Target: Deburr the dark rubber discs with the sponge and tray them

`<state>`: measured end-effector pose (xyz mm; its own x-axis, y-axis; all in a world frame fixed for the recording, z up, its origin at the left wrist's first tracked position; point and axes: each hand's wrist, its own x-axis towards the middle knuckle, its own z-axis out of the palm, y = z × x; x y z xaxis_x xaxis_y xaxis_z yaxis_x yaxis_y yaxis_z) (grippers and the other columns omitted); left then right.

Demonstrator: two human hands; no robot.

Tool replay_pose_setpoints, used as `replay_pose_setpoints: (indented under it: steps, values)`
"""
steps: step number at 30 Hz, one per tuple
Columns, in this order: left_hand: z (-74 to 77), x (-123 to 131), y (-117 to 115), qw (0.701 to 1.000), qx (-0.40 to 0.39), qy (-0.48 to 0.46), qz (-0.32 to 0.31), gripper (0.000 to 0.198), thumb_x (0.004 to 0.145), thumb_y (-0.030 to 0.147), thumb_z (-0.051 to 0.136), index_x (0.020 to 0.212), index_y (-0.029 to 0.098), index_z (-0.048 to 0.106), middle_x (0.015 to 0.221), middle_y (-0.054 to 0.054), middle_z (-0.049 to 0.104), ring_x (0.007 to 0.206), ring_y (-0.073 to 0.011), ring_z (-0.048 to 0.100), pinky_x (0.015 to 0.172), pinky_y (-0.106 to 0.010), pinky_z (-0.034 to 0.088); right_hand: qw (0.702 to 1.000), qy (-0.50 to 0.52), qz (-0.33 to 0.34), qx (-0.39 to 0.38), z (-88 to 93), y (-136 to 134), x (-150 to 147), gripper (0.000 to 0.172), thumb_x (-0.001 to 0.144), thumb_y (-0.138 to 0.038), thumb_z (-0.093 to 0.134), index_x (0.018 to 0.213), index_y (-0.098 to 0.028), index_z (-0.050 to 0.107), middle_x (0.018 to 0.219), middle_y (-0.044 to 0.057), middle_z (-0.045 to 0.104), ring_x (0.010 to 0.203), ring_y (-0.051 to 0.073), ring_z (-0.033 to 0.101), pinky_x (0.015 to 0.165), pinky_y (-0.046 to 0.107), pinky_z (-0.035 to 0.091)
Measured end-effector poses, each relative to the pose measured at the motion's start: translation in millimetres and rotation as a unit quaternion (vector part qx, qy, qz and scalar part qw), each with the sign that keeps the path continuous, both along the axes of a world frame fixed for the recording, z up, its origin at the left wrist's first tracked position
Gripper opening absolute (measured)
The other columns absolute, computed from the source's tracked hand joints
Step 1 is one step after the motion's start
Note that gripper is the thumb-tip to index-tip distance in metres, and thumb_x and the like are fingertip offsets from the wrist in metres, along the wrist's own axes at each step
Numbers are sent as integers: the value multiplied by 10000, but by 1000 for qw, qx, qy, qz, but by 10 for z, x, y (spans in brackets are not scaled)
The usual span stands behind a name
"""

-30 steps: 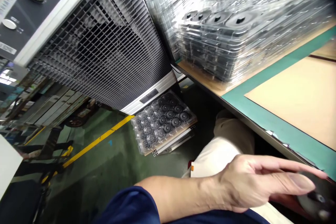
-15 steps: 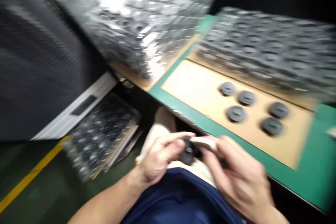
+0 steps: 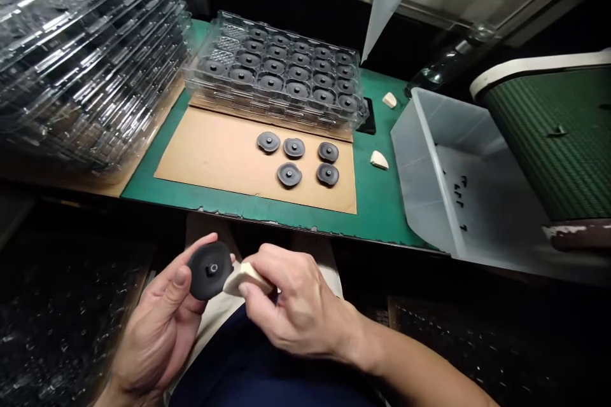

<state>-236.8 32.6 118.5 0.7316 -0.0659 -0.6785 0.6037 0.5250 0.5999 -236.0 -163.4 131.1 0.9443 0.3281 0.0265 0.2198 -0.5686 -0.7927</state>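
A round black plastic disc with a small raised hub is gripped by its rim in my left hand, its face turned up toward me. My right hand pinches a cream-coloured wedge-shaped block, which looks like a piece of sponge or eraser. The block's edge meets the right rim of the disc. Both hands are over my lap, in front of the table edge. Several similar discs lie on a cardboard sheet beyond them.
Behind the cardboard, a clear plastic tray holds rows of discs. Stacked clear trays rise at the left. Two cream pieces, one a wedge, lie on the green mat. A translucent bin and green conveyor belt stand right.
My view has swung to the right, bringing the bin and conveyor into sight. The disc in my left hand now faces me more fully; my right hand still has the cream block against it.
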Motion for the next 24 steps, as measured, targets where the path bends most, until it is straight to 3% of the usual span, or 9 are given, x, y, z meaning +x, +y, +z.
replay_pose_setpoints:
  steps: [2,5,9,11,14,16,18,21,24]
  values:
    - [-48,5,25,999,-13,-2,-48,380,882,399,794,1187,174,802,1236,-135,759,1122,-269,725,959,-237,596,999,-35,7,-34,-13,-13,18,96,964,-188,522,914,-189,603,832,19,558,720,152,489,668,311,394]
    - [-112,2,43,996,-26,-27,-80,398,868,397,813,1199,177,798,1216,-140,763,1157,-285,709,966,-249,594,994,-85,18,-64,-35,5,50,170,996,-209,514,1088,-177,654,911,48,599,783,180,514,720,340,404]
    - [-132,1,38,995,13,-95,8,460,811,318,881,1253,266,763,1188,-91,771,1143,-262,718,999,-273,581,999,1,-38,27,-74,77,14,140,993,-239,505,885,-188,578,795,11,537,671,143,471,631,308,382]
    - [-122,5,59,996,14,-90,16,486,800,326,889,1264,268,759,1179,-98,774,1131,-284,724,1000,-314,590,998,16,-39,48,-85,88,0,152,982,-236,513,840,-193,544,770,5,520,655,138,460,608,300,376]
    - [-96,17,122,997,11,-40,-62,461,830,367,855,1254,202,776,1209,-139,763,1170,-319,703,979,-297,594,998,-57,-1,-1,-70,48,57,148,1009,-199,483,982,-176,626,855,44,578,738,168,503,673,321,423]
    - [-77,30,153,990,-9,-36,-138,424,877,403,802,1222,157,791,1248,-166,745,1205,-343,680,952,-294,603,990,-125,61,-32,-44,14,128,212,1023,-174,464,1106,-169,659,909,67,609,772,186,520,709,343,444]
    - [-60,43,158,985,-42,-41,-164,413,913,446,751,1191,144,804,1235,-176,748,1189,-347,684,929,-306,614,976,-181,118,-38,-27,3,181,243,1024,-158,468,1158,-176,670,943,72,631,781,194,528,711,356,447]
    - [-59,52,131,995,-48,-30,-87,406,864,429,816,1205,208,799,1185,-130,772,1123,-286,716,973,-286,590,984,-162,72,-7,-44,54,171,175,1015,-168,501,1086,-173,660,921,64,624,777,188,521,711,356,440]
    - [-100,52,130,996,-25,-83,3,468,770,308,913,1219,289,782,1184,-89,776,1118,-278,724,1063,-373,558,997,-5,-25,70,-94,136,84,151,992,-213,529,843,-193,550,753,1,517,659,142,456,616,311,393]
